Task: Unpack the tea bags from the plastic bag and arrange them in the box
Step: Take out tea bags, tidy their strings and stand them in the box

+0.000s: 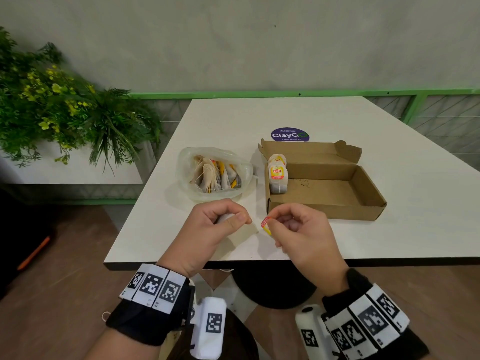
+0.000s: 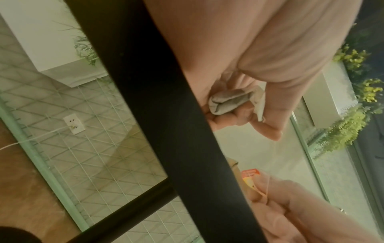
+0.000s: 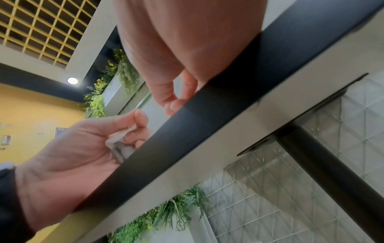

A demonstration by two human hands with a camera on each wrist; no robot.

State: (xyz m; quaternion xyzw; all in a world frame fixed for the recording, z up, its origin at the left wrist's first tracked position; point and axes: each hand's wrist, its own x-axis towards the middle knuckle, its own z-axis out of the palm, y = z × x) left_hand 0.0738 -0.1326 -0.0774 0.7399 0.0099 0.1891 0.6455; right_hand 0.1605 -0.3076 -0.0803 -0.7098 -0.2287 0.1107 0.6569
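My left hand [image 1: 228,219] curls round a grey-white tea bag [image 2: 228,102], seen between its fingers in the left wrist view. My right hand [image 1: 280,224] pinches that bag's red and yellow paper tag [image 1: 267,225] a little to the right. Both hands hover over the table's near edge. Behind them a clear plastic bag [image 1: 187,162] lies open with several tea bags [image 1: 215,175] inside. To its right is an open cardboard box [image 1: 337,190], where tea bags [image 1: 278,175] stand upright against the left wall.
The white table [image 1: 415,229] carries a purple round sticker [image 1: 290,134] behind the box. A planter of green and yellow foliage [image 1: 52,105] stands to the left, off the table. A green-framed mesh rail [image 1: 441,107] runs along the back.
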